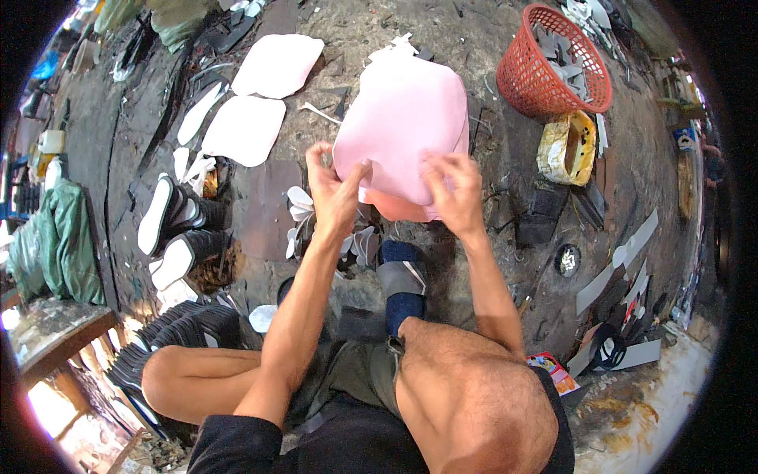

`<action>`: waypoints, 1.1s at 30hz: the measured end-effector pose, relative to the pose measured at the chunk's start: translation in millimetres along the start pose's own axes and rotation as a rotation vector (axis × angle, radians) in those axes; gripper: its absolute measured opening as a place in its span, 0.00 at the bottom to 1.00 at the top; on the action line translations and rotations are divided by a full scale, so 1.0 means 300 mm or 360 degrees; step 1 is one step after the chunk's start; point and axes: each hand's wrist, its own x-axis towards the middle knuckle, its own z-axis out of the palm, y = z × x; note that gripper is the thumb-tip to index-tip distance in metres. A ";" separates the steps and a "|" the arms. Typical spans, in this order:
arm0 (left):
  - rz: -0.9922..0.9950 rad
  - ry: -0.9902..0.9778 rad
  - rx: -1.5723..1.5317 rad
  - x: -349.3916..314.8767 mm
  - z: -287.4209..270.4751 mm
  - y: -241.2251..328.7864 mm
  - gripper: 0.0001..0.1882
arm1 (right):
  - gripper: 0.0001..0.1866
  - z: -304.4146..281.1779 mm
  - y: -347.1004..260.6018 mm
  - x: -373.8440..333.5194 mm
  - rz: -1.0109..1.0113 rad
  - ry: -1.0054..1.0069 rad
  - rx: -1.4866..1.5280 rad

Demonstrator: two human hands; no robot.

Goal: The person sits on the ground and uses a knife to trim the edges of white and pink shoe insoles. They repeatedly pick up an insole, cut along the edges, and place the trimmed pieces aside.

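A stack of rounded pink sheets [414, 110] lies in front of me, with a salmon-coloured piece [395, 207] showing under its near edge. My left hand [335, 193] pinches the near left edge of the top sheet, thumb above and fingers curled at the rim. Over the near right part of the same sheet is my right hand [455, 189], its fingers bent and drawn together, slightly blurred. What those fingertips hold, if anything, is hidden.
Two pale sheets [245, 130] lie left of the stack. Farther left are black shoes with white soles [158, 213]. A red plastic basket [513, 83] of grey scraps and a stained yellowish container [559, 150] stand to the right. Grey strips [632, 241] lie beyond a small round metal dish [567, 260].
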 end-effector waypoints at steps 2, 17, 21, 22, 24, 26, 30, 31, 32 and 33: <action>-0.0335 0.0261 -0.0371 -0.088 0.058 0.063 0.23 | 0.30 0.034 0.050 -0.021 0.0273 0.0539 0.0721; -0.0552 -0.0097 -0.0858 -0.272 -0.105 0.029 0.18 | 0.22 -0.031 -0.004 -0.114 0.1509 -0.0407 0.2616; -0.0717 -0.0146 -0.0972 -0.275 -0.087 0.085 0.26 | 0.21 -0.037 0.010 -0.106 0.1504 -0.0387 0.2519; -0.0725 -0.0132 -0.0965 -0.274 -0.078 0.095 0.28 | 0.21 -0.039 0.006 -0.103 0.1499 -0.0379 0.2516; -0.0736 -0.0065 -0.0762 -0.271 -0.083 0.082 0.31 | 0.23 -0.043 -0.011 -0.102 0.1414 -0.0319 0.2357; -0.0727 0.0036 -0.0368 -0.258 -0.104 0.046 0.33 | 0.26 -0.050 -0.058 -0.100 0.1242 -0.0219 0.2051; -0.1011 -0.0125 0.0290 -0.279 -0.192 -0.021 0.33 | 0.35 -0.033 0.012 -0.193 0.1045 -0.0184 0.1303; -0.1047 0.0016 0.0238 -0.288 -0.170 -0.005 0.35 | 0.34 -0.028 0.014 -0.212 0.1009 -0.0152 0.1235; -0.0969 0.0020 0.0241 -0.291 -0.162 -0.020 0.34 | 0.34 -0.024 0.017 -0.222 0.0973 -0.0120 0.1167; -0.0893 0.0024 0.0243 -0.291 -0.157 -0.043 0.33 | 0.32 -0.024 0.025 -0.220 0.0934 -0.0102 0.1123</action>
